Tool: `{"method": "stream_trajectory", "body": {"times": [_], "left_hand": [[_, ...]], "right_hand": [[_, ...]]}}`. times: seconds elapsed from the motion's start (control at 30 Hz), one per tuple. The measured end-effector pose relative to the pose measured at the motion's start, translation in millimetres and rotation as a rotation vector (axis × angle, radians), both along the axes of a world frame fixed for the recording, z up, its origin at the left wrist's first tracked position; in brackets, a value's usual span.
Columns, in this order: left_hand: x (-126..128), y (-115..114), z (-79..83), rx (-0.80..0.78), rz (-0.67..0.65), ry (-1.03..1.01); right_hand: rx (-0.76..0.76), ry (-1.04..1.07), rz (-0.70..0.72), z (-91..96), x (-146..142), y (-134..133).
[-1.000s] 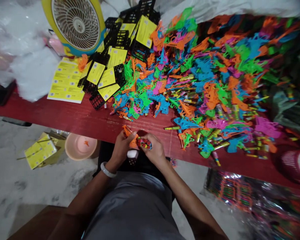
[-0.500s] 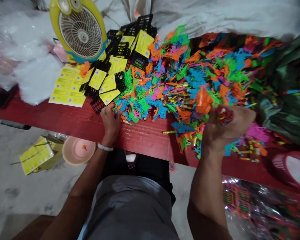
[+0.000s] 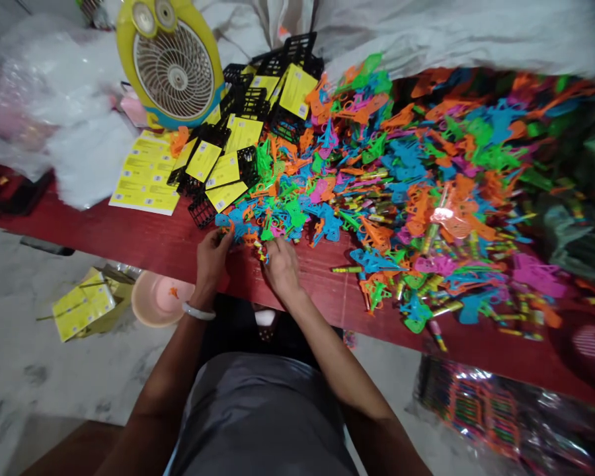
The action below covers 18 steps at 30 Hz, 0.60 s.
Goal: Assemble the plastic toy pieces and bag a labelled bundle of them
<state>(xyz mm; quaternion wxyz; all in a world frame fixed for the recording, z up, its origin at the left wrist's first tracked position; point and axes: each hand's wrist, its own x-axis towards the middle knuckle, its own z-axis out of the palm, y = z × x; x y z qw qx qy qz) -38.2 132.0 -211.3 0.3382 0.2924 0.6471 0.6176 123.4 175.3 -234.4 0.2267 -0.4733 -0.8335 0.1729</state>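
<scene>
At the near edge of the heap, my left hand point(image 3: 211, 261) is closed in a pinch, with a small orange plastic piece point(image 3: 230, 229) at its fingertips. Close by on the right, my right hand point(image 3: 283, 270) has its fingers curled together, palm down over the red table point(image 3: 312, 277). Small yellow-and-red pieces point(image 3: 260, 251) show beside its fingertips; what lies inside the fingers is hidden. Just beyond both hands spreads a pile of small plastic toy parts point(image 3: 292, 211) in blue, green, orange and pink.
Black plastic racks with yellow cards point(image 3: 223, 168) lie left of the pile. Behind them stands a yellow fan point(image 3: 178, 76), near a yellow label sheet point(image 3: 146, 178). Small patterned tubes point(image 3: 446, 309) lie among the parts at right. A pink basin point(image 3: 153, 301) sits on the floor.
My right hand has come left from the right-hand heap, where it held a reddish bundle, to beside my left hand. My left hand now pinches at an orange piece.
</scene>
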Motion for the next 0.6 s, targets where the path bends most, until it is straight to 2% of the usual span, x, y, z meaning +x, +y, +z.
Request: {"method": "stream_trajectory", "body": {"times": [0.07,0.13,0.23,0.33,0.47,0.6], "left_hand": [[0,-3,-0.6,0.007,-0.001,-0.11],[2,-6,-0.9,0.014,0.011,-0.176],[10,-12,-1.5,0.006,0.024,-0.158],[25,-18,-0.4,0.024,-0.019,-0.078],[45,-20,5.6,0.034,-0.099,0.034],[49,-17,8.3,-0.016,-0.166,-0.057]], "right_hand": [[-0.063,0.036,-0.001,-0.1,6,2],[-0.182,0.179,-0.027,0.0,17,0],[-0.485,0.565,-0.124,3.2,33,-7],[-0.752,0.899,-0.185,11.3,38,-13],[-0.836,1.025,-0.211,21.8,36,-9],[-0.877,1.033,-0.194,24.6,40,-7]]}}
